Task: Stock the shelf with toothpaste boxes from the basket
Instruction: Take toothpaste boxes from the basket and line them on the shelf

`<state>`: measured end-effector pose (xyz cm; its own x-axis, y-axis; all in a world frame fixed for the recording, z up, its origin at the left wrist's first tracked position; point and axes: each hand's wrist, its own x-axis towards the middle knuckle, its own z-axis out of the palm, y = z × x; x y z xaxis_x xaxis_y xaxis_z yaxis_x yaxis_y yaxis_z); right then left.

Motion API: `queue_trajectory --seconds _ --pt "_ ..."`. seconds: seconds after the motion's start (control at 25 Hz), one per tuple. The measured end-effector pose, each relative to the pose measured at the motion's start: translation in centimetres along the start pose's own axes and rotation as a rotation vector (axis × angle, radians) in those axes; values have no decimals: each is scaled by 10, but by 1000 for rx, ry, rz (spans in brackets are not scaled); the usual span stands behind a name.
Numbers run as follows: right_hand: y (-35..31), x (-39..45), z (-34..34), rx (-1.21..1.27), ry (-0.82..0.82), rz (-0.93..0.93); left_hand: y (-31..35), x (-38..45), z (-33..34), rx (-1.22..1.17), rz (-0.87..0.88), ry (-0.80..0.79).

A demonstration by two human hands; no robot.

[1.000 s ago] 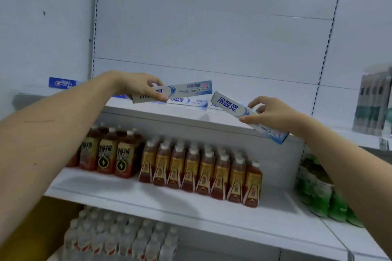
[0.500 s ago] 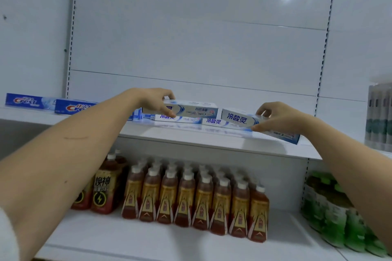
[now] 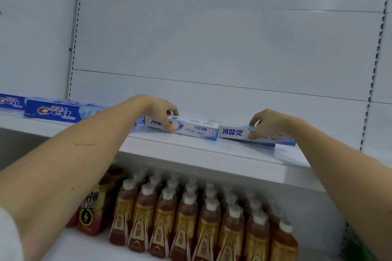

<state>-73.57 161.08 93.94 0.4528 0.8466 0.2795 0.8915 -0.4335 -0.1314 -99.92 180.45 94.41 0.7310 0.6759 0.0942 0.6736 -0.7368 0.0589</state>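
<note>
Two white-and-blue toothpaste boxes lie end to end on the white upper shelf (image 3: pixel 191 150). My left hand (image 3: pixel 161 112) grips the left box (image 3: pixel 197 130) near its left end, thumb on the front face. My right hand (image 3: pixel 269 122) pinches the right box (image 3: pixel 233 133) around its middle, and both boxes rest on the shelf board. To the left, blue Crest boxes (image 3: pixel 55 111) lie along the same shelf. The basket is out of view.
The shelf below holds rows of brown tea bottles (image 3: pixel 186 218) and a darker energy-drink bottle (image 3: pixel 91 207) at the left. Green bottles (image 3: pixel 356 248) peek in at the lower right. A white back panel (image 3: pixel 212 38) rises behind the upper shelf.
Both hands lowered their boxes from the air onto the upper shelf, setting them end to end. The camera moved closer and tilted up slightly.
</note>
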Motion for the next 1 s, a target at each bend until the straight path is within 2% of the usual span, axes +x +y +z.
queue_trajectory --seconds 0.12,0.28,0.4,0.48,0.64,0.8,1.0 --pt "-1 18 13 -32 7 -7 1 9 -2 31 -19 -55" --pt "-5 22 12 -15 26 -26 2 6 -7 -26 -23 -53" --pt "-14 13 6 10 84 -43 2 -2 -4 -78 -23 24" --pt "-24 2 4 64 133 -44 2 -12 -2 -195 15 118" --pt "-57 -39 3 296 213 -47 12 -43 4 -555 76 307" --pt "-92 -94 24 631 268 -65 31 -77 20 -891 139 412" --pt "-118 -135 35 904 390 -30 46 -122 30 -1077 207 452"
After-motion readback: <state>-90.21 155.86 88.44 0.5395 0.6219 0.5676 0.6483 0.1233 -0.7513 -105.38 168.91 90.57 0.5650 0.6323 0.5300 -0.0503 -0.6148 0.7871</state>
